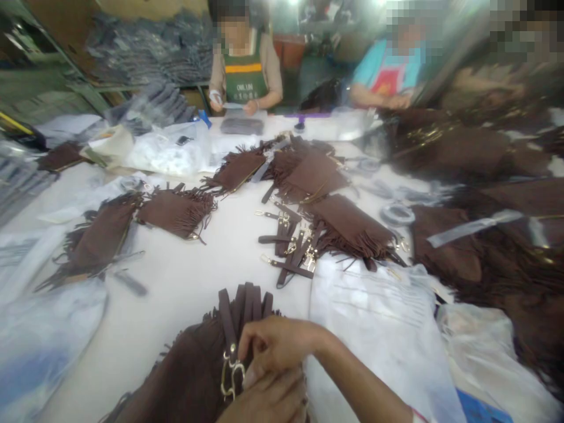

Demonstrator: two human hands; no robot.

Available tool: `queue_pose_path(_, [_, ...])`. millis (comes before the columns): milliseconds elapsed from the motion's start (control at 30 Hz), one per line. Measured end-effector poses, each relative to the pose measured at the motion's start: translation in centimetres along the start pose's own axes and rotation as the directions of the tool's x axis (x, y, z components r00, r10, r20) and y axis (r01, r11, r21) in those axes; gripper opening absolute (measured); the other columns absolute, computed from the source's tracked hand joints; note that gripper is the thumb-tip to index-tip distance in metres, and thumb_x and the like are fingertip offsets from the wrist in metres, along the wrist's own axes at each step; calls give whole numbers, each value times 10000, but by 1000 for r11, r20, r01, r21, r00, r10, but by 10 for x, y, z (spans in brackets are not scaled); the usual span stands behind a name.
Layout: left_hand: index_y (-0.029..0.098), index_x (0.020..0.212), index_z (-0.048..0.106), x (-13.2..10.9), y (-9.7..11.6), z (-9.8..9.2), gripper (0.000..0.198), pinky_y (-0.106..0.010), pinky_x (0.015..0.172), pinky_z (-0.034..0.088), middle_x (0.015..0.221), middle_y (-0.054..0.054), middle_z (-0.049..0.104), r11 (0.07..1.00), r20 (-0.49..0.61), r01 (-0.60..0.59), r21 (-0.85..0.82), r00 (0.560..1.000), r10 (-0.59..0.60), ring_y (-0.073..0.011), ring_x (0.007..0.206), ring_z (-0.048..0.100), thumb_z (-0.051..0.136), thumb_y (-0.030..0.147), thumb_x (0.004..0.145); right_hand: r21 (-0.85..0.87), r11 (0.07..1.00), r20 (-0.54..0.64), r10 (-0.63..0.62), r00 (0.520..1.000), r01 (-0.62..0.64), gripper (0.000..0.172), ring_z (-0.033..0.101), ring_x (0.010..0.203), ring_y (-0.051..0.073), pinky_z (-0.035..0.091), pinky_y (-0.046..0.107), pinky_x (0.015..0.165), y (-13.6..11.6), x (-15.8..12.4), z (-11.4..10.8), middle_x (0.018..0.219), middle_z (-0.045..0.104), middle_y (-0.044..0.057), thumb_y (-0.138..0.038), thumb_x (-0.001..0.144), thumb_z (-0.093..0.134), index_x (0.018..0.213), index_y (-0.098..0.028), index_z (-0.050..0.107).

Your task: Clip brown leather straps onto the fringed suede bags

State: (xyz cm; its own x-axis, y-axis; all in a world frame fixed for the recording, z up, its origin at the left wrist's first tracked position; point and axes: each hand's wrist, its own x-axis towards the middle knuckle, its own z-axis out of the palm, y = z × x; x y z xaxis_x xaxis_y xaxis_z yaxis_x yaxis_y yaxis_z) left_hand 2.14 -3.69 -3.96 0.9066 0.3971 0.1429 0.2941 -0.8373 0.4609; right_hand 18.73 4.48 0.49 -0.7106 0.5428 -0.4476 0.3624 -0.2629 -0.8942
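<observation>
At the bottom of the head view, both my hands meet over a brown fringed pouch [176, 376]. My right hand [282, 343] has its fingers curled around a bundle of brown wrist straps [249, 302], whose looped ends fan up past the knuckles. Gold snap hooks [231, 376] hang from the straps, left of the fingers. Just below, my left hand [268, 399] is closed over the lower part of the bundle, its fingers pressed together; what lies under its palm is hidden. A pile of similar straps [291, 247] with gold hooks lies farther forward on the white table [176, 299].
More fringed pouches [352, 226] lie at centre, left and right, with a large brown heap [520, 282] at right. Plastic bags [370, 317] flank my hands. Across the table, a person in a green apron [244, 76] handles plastic; another wears a red apron [388, 79].
</observation>
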Motion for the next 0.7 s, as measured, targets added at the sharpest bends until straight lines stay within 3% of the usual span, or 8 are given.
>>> queue_pose_path(33, [250, 992, 670, 0, -2, 4, 161, -335, 798, 492, 955, -34, 717, 997, -3, 49, 54, 999, -49, -211, 904, 627, 514, 266, 958, -48, 999, 79, -7, 997, 10, 249, 599, 523, 82, 422, 150, 491, -3, 11, -10, 602, 617, -101, -200, 766, 756, 1002, -233, 682])
queue_pose_path(100, [238, 848, 675, -1, -5, 8, 165, -368, 740, 475, 801, -38, 690, 984, -1, 139, 109, 990, -139, -229, 830, 615, 537, 255, 937, -187, 982, 36, 4, 999, 3, 229, 640, 560, 74, 462, 147, 536, -3, 29, -34, 663, 674, -87, -267, 832, 723, 1057, -246, 686])
queue_pose_path(167, [228, 750, 648, -2, -7, 5, 215, -391, 698, 448, 703, -39, 648, 972, -10, 199, 122, 980, -199, -232, 762, 591, 540, 266, 933, -325, 941, -208, 25, 978, -93, 224, 676, 666, 80, 498, 167, 608, 4, 46, -61, 842, 732, -28, -354, 944, 594, 1119, -233, 663])
queue_pose_path(233, [224, 723, 625, -3, -9, -1, 233, -406, 691, 422, 693, -37, 638, 963, -35, 241, 123, 971, -238, -230, 746, 576, 535, 269, 934, -390, 887, -443, 57, 895, -249, 278, 684, 821, 122, 534, 237, 710, 19, 63, -84, 1036, 710, 52, -365, 994, 506, 1159, -179, 630])
queue_pose_path(300, [218, 727, 611, -2, -11, -7, 207, -412, 692, 400, 704, -29, 642, 954, -64, 273, 124, 962, -266, -226, 751, 571, 548, 249, 922, -416, 815, -587, 99, 803, -404, 296, 660, 953, 185, 549, 351, 811, 38, 80, -95, 1154, 654, 92, -354, 974, 550, 1183, -151, 604])
queue_pose_path(433, [196, 756, 610, 4, -9, -19, 104, -423, 671, 363, 736, -24, 651, 935, -37, 335, 120, 942, -333, -241, 770, 567, 624, 231, 854, -445, 672, -734, 105, 671, -592, 338, 615, 1067, 236, 526, 456, 900, 72, 102, -87, 1242, 597, 93, -336, 938, 612, 1223, -159, 579])
queue_pose_path(600, [191, 854, 647, 18, 3, -38, 88, -466, 721, 369, 872, -52, 662, 885, 154, 447, 128, 873, -463, -284, 841, 554, 568, 191, 891, -467, 638, -743, 93, 662, -613, 339, 624, 1045, 231, 533, 437, 885, 96, 92, -65, 1221, 607, 100, -339, 934, 618, 1211, -145, 585])
queue_pose_path(700, [199, 1126, 621, 25, 6, -46, 237, -501, 873, 374, 1183, -67, 648, 937, 193, 326, 126, 919, -345, -277, 982, 553, 540, 127, 915, -457, 678, -741, 68, 668, -576, 328, 623, 1044, 228, 532, 442, 882, 99, 69, -56, 1215, 609, 87, -339, 934, 617, 1203, -154, 587])
